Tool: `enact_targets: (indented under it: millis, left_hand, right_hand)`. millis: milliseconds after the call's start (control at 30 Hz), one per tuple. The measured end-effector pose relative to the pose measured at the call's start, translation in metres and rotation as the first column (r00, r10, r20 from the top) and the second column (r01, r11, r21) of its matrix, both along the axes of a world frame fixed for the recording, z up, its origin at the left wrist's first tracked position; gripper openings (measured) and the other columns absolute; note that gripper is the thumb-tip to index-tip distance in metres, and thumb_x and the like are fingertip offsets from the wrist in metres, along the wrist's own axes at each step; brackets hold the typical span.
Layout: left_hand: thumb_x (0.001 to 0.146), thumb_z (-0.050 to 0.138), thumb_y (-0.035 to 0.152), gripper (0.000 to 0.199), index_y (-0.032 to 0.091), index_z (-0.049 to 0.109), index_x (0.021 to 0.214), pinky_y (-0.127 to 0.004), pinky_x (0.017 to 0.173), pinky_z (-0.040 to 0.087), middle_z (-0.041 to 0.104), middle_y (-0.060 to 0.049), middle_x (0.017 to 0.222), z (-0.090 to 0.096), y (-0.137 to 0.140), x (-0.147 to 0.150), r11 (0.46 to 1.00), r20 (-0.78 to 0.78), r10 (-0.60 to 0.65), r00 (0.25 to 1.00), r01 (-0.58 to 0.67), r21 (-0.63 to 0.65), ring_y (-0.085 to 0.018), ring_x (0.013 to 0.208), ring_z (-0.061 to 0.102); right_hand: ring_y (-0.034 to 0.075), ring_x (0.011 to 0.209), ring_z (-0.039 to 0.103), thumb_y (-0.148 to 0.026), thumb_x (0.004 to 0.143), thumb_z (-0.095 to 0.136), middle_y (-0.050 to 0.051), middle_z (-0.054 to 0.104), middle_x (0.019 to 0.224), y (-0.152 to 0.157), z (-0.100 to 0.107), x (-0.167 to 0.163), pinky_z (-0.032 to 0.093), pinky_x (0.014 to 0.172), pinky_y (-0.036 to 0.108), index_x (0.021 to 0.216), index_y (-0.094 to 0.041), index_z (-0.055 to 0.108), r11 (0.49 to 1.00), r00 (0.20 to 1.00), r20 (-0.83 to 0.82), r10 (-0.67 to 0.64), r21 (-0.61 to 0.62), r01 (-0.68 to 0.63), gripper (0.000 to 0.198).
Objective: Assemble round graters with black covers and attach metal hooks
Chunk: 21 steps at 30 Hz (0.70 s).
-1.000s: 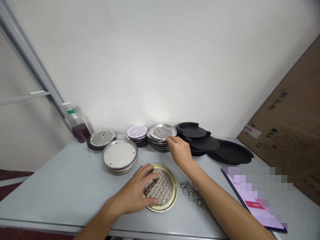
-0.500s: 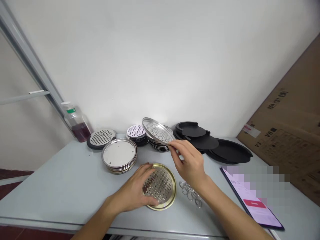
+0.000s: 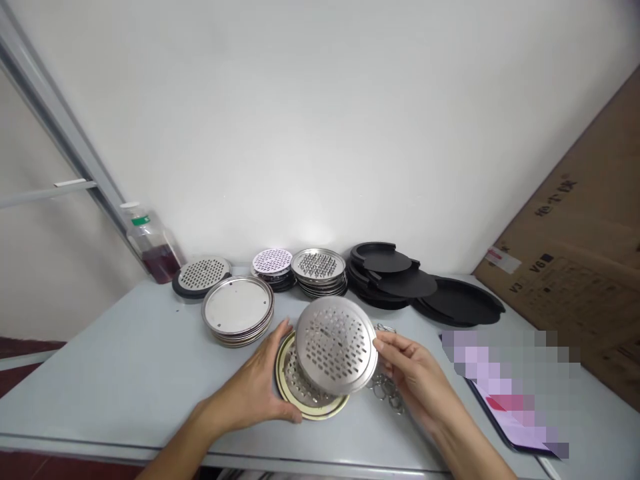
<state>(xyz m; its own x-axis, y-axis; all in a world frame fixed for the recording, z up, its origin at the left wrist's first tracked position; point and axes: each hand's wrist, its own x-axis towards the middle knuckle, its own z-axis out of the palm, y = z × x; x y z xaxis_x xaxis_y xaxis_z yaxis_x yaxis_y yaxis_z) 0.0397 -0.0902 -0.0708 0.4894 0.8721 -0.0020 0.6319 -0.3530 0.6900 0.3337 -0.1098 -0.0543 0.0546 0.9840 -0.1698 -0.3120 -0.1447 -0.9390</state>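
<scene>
A silver disc [image 3: 336,347], pinched by the right hand [image 3: 414,371], hides the far-right part of a gold-rimmed plate [image 3: 316,409] the left hand [image 3: 254,388] clasps; the disc is round, perforated.

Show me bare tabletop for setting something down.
Widest: the tabletop's left side, left of the plate stack and left forearm. A narrower strip lies between it and the right forearm, this side of the gold-rimmed disc. Crowded: along the wall, bottle to black trays; the centre, where the right hand holds a perforated disc near metal rings.
</scene>
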Motion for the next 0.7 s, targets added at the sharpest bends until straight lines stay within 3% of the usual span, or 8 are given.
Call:
enact_targets:
  millis: [67, 167, 300, 367, 467, 600, 700]
  left_hand:
    - [0.054, 0.093, 0.041, 0.138, 0.030, 0.001, 0.156, -0.052, 0.121, 0.022, 0.017, -0.012, 0.163, 0.000, 0.000, 0.000, 1.000, -0.020, 0.006, 1.000, -0.006, 0.005, -0.034, 0.149, 0.020]
    - [0.054, 0.093, 0.045, 0.131, 0.029, 0.013, 0.156, -0.053, 0.122, 0.021, 0.018, -0.011, 0.163, 0.001, 0.001, 0.000, 1.000, -0.056, -0.011, 0.998, 0.012, 0.012, -0.036, 0.149, 0.018]
    - [0.055, 0.090, 0.052, 0.124, 0.030, 0.021, 0.155, -0.055, 0.121, 0.022, 0.024, -0.010, 0.162, 0.001, 0.003, -0.001, 0.996, -0.070, -0.072, 0.995, 0.076, 0.050, -0.037, 0.148, 0.020]
    - [0.056, 0.088, 0.057, 0.122, 0.031, 0.023, 0.155, -0.056, 0.121, 0.023, 0.025, -0.009, 0.162, 0.000, 0.004, -0.002, 0.994, -0.064, -0.093, 0.994, 0.096, 0.060, -0.037, 0.148, 0.022]
    - [0.055, 0.086, 0.062, 0.120, 0.032, 0.026, 0.154, -0.057, 0.120, 0.023, 0.024, -0.010, 0.162, -0.001, 0.005, -0.002, 0.993, -0.054, -0.097, 0.994, 0.100, 0.058, -0.039, 0.147, 0.022]
    - [0.054, 0.085, 0.064, 0.119, 0.032, 0.029, 0.154, -0.057, 0.120, 0.022, 0.022, -0.010, 0.162, -0.003, 0.005, -0.003, 0.996, -0.061, -0.087, 0.994, 0.089, 0.030, -0.040, 0.148, 0.021]
    - [0.054, 0.085, 0.066, 0.119, 0.033, 0.029, 0.153, -0.056, 0.119, 0.024, 0.020, -0.010, 0.163, -0.005, 0.006, -0.004, 0.997, -0.073, -0.077, 0.994, 0.078, 0.020, -0.040, 0.148, 0.019]
  right_hand:
    - [0.009, 0.053, 0.042, -0.040, 0.064, 0.087, 0.000, 0.060, 0.065, 0.001, -0.006, -0.003, 0.034, 0.051, 0.022, 0.090, -0.014, 0.075, 0.996, 0.998, -0.048, 0.027, -0.082, -0.031, 0.039]
    - [0.007, 0.049, 0.038, -0.040, 0.064, 0.087, -0.005, 0.053, 0.058, 0.003, -0.016, -0.006, 0.030, 0.047, 0.020, 0.109, -0.016, 0.070, 0.992, 0.999, -0.033, 0.017, -0.128, -0.021, 0.054]
    - [0.010, 0.048, 0.041, -0.053, 0.077, 0.073, -0.004, 0.054, 0.061, 0.005, -0.024, -0.008, 0.032, 0.044, 0.022, 0.123, -0.015, 0.064, 0.999, 0.962, 0.268, 0.046, -0.039, -0.037, 0.060]
    - [0.014, 0.056, 0.051, -0.055, 0.083, 0.065, 0.002, 0.064, 0.073, 0.003, -0.024, -0.008, 0.042, 0.051, 0.027, 0.123, -0.015, 0.065, 0.996, 0.862, 0.505, 0.037, 0.055, -0.075, 0.057]
    - [0.025, 0.088, 0.063, -0.051, 0.084, 0.064, 0.010, 0.070, 0.104, -0.002, -0.020, -0.009, 0.052, 0.079, 0.039, 0.130, -0.019, 0.062, 0.962, 0.629, 0.777, -0.021, 0.186, -0.199, 0.056]
    - [0.037, 0.122, 0.053, -0.056, 0.078, 0.070, 0.016, 0.063, 0.129, -0.005, -0.024, -0.007, 0.043, 0.102, 0.053, 0.143, -0.019, 0.050, 0.924, 0.395, 0.915, -0.086, 0.221, -0.312, 0.077]
    - [0.044, 0.131, 0.045, -0.072, 0.060, 0.076, 0.024, 0.054, 0.139, -0.003, -0.036, -0.001, 0.034, 0.109, 0.061, 0.147, -0.012, 0.043, 0.878, 0.288, 0.955, -0.075, 0.201, -0.435, 0.111]
